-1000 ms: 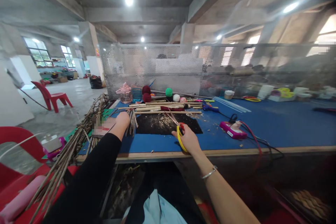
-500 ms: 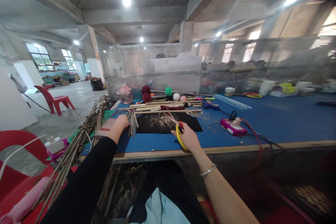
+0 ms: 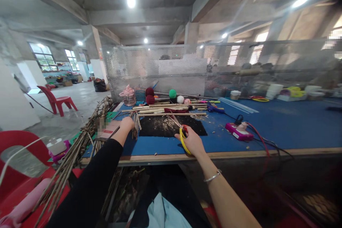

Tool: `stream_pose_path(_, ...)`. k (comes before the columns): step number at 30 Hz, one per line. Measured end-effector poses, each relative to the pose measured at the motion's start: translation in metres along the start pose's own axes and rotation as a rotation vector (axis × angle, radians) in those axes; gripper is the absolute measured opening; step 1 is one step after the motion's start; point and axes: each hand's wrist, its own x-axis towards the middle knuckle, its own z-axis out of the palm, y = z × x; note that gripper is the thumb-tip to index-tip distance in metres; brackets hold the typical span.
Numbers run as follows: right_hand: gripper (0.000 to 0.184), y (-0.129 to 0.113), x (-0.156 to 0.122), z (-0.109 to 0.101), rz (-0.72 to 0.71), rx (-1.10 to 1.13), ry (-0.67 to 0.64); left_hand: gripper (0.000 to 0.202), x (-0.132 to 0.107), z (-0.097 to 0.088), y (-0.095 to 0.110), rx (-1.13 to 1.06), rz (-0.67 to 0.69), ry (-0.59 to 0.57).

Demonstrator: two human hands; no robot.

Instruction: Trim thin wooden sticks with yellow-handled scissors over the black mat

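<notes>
My right hand [image 3: 194,141] grips a pair of scissors [image 3: 182,141] by its yellow-coated handles. The blades point away to the upper left, slightly apart, above a black mat [image 3: 197,130] strewn with small wood chips [image 3: 169,123]. On the left, my left hand [image 3: 126,125] is curled against a small bundle of short cut twigs [image 3: 136,125] lying on the blue table beside the mat. Its fingertips are mostly hidden, and it appears to pinch the twigs at their left side.
Long twigs [image 3: 62,171] lean across a red chair at left. Behind the mat lie wooden rods [image 3: 171,114], yarn balls [image 3: 150,99] and a blue glue gun [image 3: 213,108]. A purple power strip [image 3: 239,131] with cables sits right. A mesh screen [image 3: 128,64] stands at the back.
The view has shifted slightly. My left hand has moved a little along the bundle of twigs. My right hand keeps the scissors in nearly the same place over the mat.
</notes>
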Motion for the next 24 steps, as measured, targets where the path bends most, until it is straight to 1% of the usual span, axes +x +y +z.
stream_pose_path(3, 0.045, 0.001, 0.001, 0.001, -0.007, -0.015, 0.008, 0.025, -0.001, -0.008, 0.012, -0.206, -0.088, 0.048)
stream_pose_path(5, 0.045, 0.001, 0.001, 0.001, -0.008, -0.018, 0.006, 0.021, -0.004, -0.006, 0.030, -0.386, -0.081, 0.076)
stream_pose_path(7, 0.046, -0.001, 0.000, 0.001, -0.002, -0.012, 0.000, 0.019, -0.009, 0.001, 0.056, -0.593, -0.049, 0.077)
stream_pose_path(11, 0.046, -0.003, -0.002, -0.001, 0.004, 0.017, -0.014, 0.025, -0.021, 0.022, 0.113, -0.991, -0.004, 0.002)
stream_pose_path(13, 0.046, -0.004, -0.002, -0.002, 0.004, 0.018, -0.008, 0.025, -0.025, 0.029, 0.133, -1.162, 0.014, -0.052)
stream_pose_path(14, 0.045, -0.004, -0.002, -0.002, 0.000, 0.015, -0.006, 0.024, -0.026, 0.031, 0.140, -1.282, 0.024, -0.084)
stream_pose_path(16, 0.044, -0.005, -0.003, -0.002, 0.002, 0.009, -0.002, 0.021, -0.028, 0.036, 0.147, -1.551, 0.041, -0.157)
stream_pose_path(17, 0.044, -0.005, -0.003, -0.002, 0.003, 0.010, -0.001, 0.019, -0.029, 0.038, 0.147, -1.628, 0.052, -0.180)
stream_pose_path(19, 0.043, -0.004, -0.005, -0.002, -0.005, 0.022, 0.003, 0.014, -0.030, 0.042, 0.143, -1.835, 0.073, -0.280)
stream_pose_path(21, 0.043, -0.003, -0.006, 0.000, -0.015, 0.035, 0.011, 0.012, -0.033, 0.045, 0.137, -1.915, 0.058, -0.353)
stream_pose_path(24, 0.044, 0.001, 0.001, 0.001, 0.012, 0.046, 0.005, 0.021, -0.037, 0.047, 0.133, -1.975, 0.086, -0.436)
